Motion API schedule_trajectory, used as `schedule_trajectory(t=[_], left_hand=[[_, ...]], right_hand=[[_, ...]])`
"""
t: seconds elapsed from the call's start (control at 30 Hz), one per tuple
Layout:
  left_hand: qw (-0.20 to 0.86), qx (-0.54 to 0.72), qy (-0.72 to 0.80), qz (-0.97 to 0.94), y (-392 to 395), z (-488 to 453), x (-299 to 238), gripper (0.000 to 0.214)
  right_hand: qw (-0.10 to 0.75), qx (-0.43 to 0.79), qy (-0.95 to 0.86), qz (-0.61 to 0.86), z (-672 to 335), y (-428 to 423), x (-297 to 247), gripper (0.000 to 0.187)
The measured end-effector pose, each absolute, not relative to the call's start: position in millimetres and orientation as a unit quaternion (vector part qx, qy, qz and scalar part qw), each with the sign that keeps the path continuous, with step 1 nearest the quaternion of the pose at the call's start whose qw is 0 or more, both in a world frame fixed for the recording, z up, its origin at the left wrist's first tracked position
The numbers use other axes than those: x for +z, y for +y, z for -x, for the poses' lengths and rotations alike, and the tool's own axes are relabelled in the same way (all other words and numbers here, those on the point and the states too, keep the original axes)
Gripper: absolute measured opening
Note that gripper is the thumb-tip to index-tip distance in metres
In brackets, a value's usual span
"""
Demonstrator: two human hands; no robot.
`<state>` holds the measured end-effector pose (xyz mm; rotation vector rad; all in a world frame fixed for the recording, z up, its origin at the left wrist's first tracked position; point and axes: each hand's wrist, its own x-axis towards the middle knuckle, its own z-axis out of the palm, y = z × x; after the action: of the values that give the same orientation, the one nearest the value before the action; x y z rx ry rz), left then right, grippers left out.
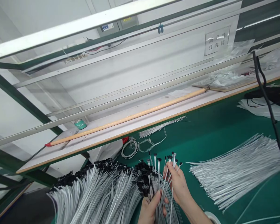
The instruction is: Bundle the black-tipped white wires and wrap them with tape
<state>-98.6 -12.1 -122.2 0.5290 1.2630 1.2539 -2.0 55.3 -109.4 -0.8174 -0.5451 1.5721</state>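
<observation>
Over the green table (212,132), left hand (149,207) and right hand (180,184) pinch grey black-tipped wires (159,214). Maybe sorting; next needs care

Wire heap (102,193) lying left on worktable (200,130), wire pile (238,171) lying right; wire bunch (162,199) standing between, in left hand (150,207) and right hand (178,183). Cable coil (136,149) lying behind heap. Shelf (142,119) running above worktable's rear, bearing pole (130,115).

Grey cables (162,193), black-tipped, loosely bunched
</observation>
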Motion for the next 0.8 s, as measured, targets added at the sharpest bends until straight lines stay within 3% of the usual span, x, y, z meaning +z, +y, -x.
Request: schedule_trajectory(t=[0.27, 0.5, 0.8], left_hand=[[0.6, 0.53, 0.555, -0.228, -11.6, 99.3, -121.2, 0.046], [0.604, 0.523, 0.553, -0.238, -11.9, 95.9, -122.8, 0.046], [0.605, 0.523, 0.555, -0.226, -12.3, 93.9, -123.3, 0.047]], right_hand=[[0.602, 0.719, -0.197, 0.286, -0.6, 52.1, -107.4, 0.033], [0.58, 0.686, -0.229, 0.376, 0.6, 57.2, -103.2, 0.037], [0.588, 0.675, -0.223, 0.385, -0.6, 56.2, -102.3, 0.034]])
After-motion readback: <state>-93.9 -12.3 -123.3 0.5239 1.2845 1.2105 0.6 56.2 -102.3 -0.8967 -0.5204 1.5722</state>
